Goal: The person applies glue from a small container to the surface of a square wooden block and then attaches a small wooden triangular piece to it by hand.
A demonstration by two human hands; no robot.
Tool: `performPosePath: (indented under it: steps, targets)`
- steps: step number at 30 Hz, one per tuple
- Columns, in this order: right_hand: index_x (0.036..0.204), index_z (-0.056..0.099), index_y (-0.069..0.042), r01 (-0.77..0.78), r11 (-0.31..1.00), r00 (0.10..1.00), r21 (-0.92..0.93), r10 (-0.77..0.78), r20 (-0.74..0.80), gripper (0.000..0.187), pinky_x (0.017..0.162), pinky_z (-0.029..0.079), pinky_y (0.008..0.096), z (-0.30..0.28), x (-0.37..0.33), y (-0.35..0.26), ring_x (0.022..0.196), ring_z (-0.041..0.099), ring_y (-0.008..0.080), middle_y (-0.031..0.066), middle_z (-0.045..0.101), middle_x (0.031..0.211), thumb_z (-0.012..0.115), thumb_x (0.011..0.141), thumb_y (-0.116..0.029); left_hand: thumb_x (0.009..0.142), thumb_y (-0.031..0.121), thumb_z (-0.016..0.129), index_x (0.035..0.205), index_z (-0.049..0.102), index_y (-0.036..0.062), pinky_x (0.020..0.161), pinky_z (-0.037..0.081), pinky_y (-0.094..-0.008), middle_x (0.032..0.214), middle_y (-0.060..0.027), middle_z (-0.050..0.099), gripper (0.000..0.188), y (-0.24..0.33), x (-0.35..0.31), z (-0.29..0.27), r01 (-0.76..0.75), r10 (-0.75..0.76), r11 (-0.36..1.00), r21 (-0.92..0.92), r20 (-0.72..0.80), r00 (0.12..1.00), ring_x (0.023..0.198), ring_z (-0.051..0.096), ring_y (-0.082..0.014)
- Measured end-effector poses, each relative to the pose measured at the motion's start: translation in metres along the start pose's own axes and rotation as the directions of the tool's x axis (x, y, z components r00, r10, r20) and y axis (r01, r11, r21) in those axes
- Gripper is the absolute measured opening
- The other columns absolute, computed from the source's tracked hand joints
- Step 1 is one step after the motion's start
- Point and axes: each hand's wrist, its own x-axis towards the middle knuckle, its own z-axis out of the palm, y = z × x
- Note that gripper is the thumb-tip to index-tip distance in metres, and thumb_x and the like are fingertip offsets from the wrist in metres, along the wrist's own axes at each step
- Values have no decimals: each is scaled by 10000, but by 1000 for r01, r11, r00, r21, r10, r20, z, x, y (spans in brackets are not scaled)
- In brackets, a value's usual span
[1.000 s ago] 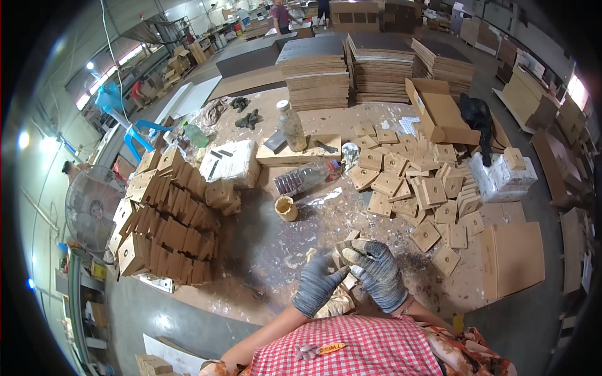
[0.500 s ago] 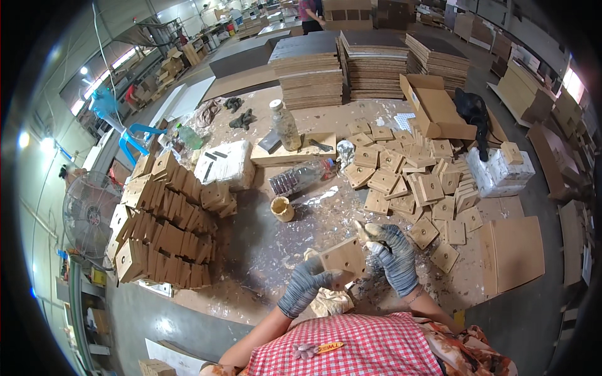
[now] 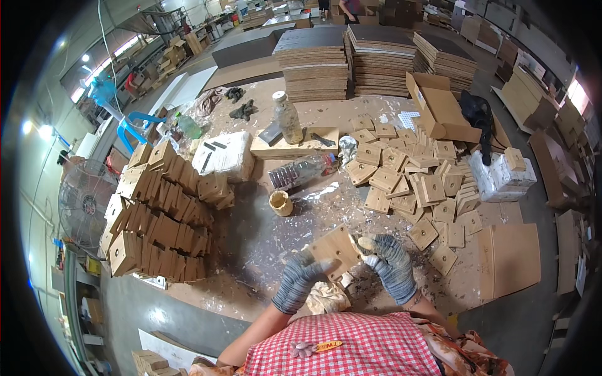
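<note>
In front of my apron I hold a flat wooden block [image 3: 334, 249] with drilled holes. My left hand [image 3: 300, 280], in a grey striped glove, is closed on the block's left and lower side. My right hand [image 3: 392, 266], gloved alike, has its fingers curled and pinched against the block's right edge. Whatever lies between those fingertips is too small to make out. A crumpled cream cloth [image 3: 328, 298] lies on the table just below the block. Beyond the hands stands a small tan cup [image 3: 281, 203].
Stacked wooden blocks [image 3: 160, 216] rise on the left; a loose heap of them [image 3: 401, 169] spreads on the right. Behind the cup lies a plastic bottle [image 3: 301, 172]. A jar [image 3: 287, 119] stands on a board [image 3: 260, 149]. A cardboard piece [image 3: 509, 262] sits at right.
The block has risen slightly and turned in my left hand. My right hand has come in from the right, its raised fingers now curled against the block's edge.
</note>
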Motion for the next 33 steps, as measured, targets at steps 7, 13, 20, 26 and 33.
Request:
performPosePath:
  steps: [7,13,20,26,33]
  targets:
    - [1101,671,-65,-53,999,998,7,53,-19,316,860,498,295,-4,-24,-8,989,608,210,88,626,1089,661,794,7,749,320,765,1086,627,-30,691,495,-258,916,-78,656,504,-3,4,-8,-19,16,997,-78,-45,999,777,614,-133]
    - [1110,670,-70,56,998,994,30,-54,-92,305,885,498,301,11,-28,-12,1008,602,206,80,623,1133,641,820,21,830,189,708,1123,617,-31,780,506,-267,1050,-85,656,377,15,-1,3,108,-109,992,-58,-6,994,909,625,-149]
    - [1088,644,-81,179,984,961,23,-180,211,287,926,464,366,29,-37,-5,1085,559,252,97,578,1149,638,804,-39,856,129,670,1141,609,-42,939,472,-323,1129,-112,640,339,6,6,6,106,-119,969,-225,-44,992,1057,602,-197]
    - [1116,609,-58,-349,920,888,177,265,376,264,929,469,351,27,-33,-9,1071,563,238,94,581,1132,625,853,-57,862,132,657,1124,613,-48,921,475,-319,1144,-125,635,321,8,2,9,61,-74,990,-124,-105,992,1033,611,-207]
    - [1022,632,-19,-329,837,916,437,395,-67,164,844,500,267,14,-12,-29,945,600,147,69,623,1060,643,858,-29,819,247,699,1035,653,-11,521,468,-223,830,-57,666,339,12,-1,10,16,-26,984,-178,-53,998,626,606,-116]
